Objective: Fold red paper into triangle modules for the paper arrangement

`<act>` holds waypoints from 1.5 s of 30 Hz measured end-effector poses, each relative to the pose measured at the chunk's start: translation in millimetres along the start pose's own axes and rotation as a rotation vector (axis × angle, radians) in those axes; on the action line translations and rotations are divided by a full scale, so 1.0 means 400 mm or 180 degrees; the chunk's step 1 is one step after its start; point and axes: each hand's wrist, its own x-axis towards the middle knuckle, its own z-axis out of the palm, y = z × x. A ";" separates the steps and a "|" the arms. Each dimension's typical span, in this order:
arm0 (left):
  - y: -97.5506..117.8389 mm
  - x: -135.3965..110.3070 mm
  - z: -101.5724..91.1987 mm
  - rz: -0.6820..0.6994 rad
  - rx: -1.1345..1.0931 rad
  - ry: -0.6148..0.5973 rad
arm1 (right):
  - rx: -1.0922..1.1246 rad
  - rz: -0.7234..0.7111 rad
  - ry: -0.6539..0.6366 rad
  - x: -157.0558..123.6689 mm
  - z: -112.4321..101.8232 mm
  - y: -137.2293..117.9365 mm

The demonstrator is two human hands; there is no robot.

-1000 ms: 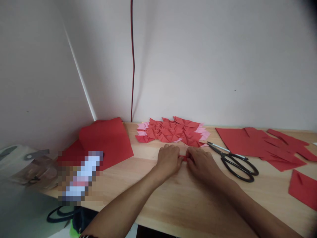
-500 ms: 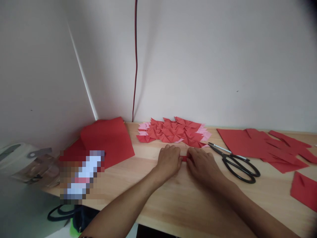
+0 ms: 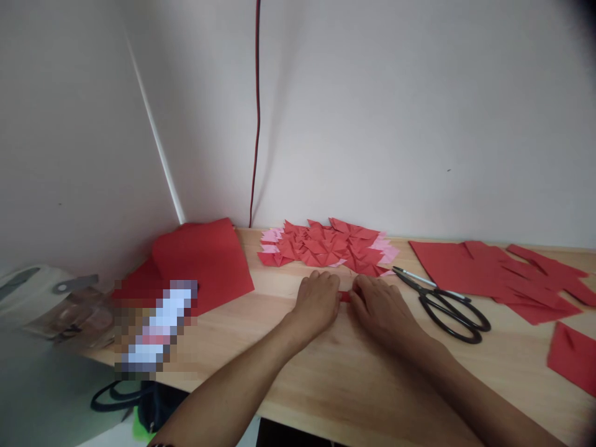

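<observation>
Between my two hands a small folded piece of red paper [image 3: 344, 296] lies on the wooden table, and only a short strip of it shows. My left hand [image 3: 319, 299] grips its left end with the fingers curled. At the other end my right hand [image 3: 378, 305] is closed on the paper, fingertips pressed down. Just behind the hands rests a pile of folded red and pink paper pieces [image 3: 326, 243] with pointed ends. Black-handled scissors [image 3: 449, 310] lie to the right of my right hand, with a slim pen [image 3: 414, 276] alongside them.
Red paper sheets [image 3: 200, 267] spread at the back left, beside a pixelated patch [image 3: 158, 329]. More red sheets and cut pieces [image 3: 470, 270] lie at the right. A red square [image 3: 572, 357] sits near the right edge. A dark red cord [image 3: 257, 118] hangs down the wall.
Both hands stay almost in place on the red paper. The whole view has shifted very slightly; nothing else has visibly moved.
</observation>
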 end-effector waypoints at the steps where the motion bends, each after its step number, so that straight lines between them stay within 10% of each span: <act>1: 0.000 0.000 0.000 0.0004 -0.0013 0.0006 | -0.0055 0.0038 0.0014 0.001 -0.001 -0.005; 45: 0.023 -0.008 -0.038 -0.0284 0.0144 -0.0225 | -0.0287 -0.0194 -0.0074 0.001 0.010 0.016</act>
